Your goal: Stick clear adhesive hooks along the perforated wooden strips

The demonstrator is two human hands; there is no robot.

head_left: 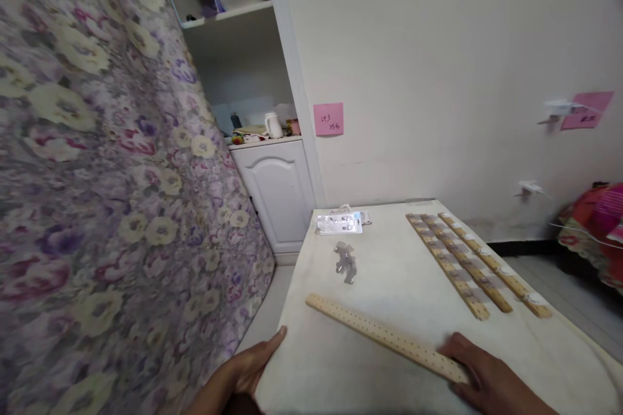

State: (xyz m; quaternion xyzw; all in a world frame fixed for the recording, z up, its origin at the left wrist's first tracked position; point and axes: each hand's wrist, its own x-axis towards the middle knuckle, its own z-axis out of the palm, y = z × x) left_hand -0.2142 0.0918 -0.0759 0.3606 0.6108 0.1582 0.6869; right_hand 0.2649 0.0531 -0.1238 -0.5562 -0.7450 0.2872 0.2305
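Note:
My right hand [479, 373] rests on the near end of a long wooden strip with rows of small holes [379, 336], which lies flat on a white table [413, 272]; the fingers press down on it. My left hand [250, 363] lies at the table's near left edge with the fingers stretched out, holding nothing. A small pile of metal pieces [344, 262] sits a little beyond the strip. Behind it lies a clear plastic packet [339, 223].
Three wooden strips fitted with small parts [474, 262] lie side by side at the table's right. A flowered cloth [97, 175] hangs at the left. A white cabinet [277, 191] with shelves stands by the wall, and pink notes [328, 119] are stuck on the wall.

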